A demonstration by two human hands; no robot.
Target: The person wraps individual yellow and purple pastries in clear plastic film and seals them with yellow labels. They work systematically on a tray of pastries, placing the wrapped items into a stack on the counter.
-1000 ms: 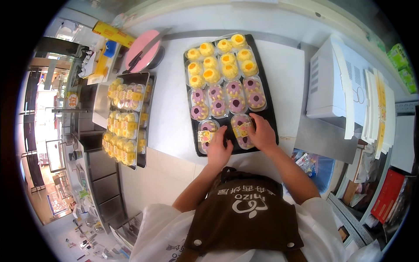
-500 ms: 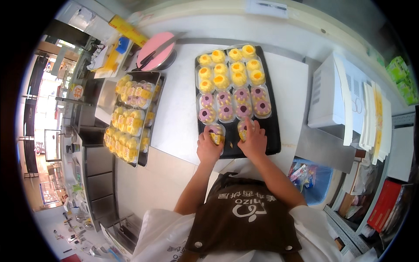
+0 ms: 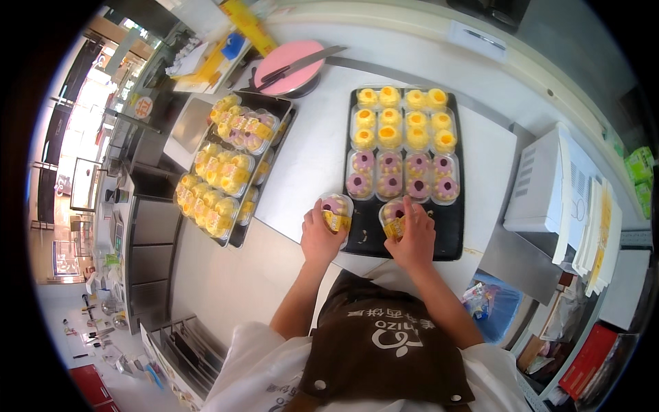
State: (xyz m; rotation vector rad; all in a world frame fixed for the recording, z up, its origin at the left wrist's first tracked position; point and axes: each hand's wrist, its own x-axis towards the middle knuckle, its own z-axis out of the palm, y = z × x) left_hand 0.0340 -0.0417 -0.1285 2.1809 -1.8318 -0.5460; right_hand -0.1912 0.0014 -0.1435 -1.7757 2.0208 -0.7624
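My left hand is closed around a clear plastic pastry box holding purple-topped pastry, with a yellow label on its front. This box sits just past the left edge of a black baking tray. Over the near part of the tray, my right hand grips a second labelled pastry box of the same kind. Farther back on the tray stand boxes of purple pastries with dark centres. Behind them are several rows of boxed yellow pastries with orange centres.
At the left, another tray carries several labelled pastry boxes. A pink round board with a long knife lies behind it. A white appliance stands on the right, above a blue bin.
The view has swung leftward, so the trays appear farther right. Relative to the tray, my left hand has carried its box left past the edge, and my right hand's box has shifted slightly left.
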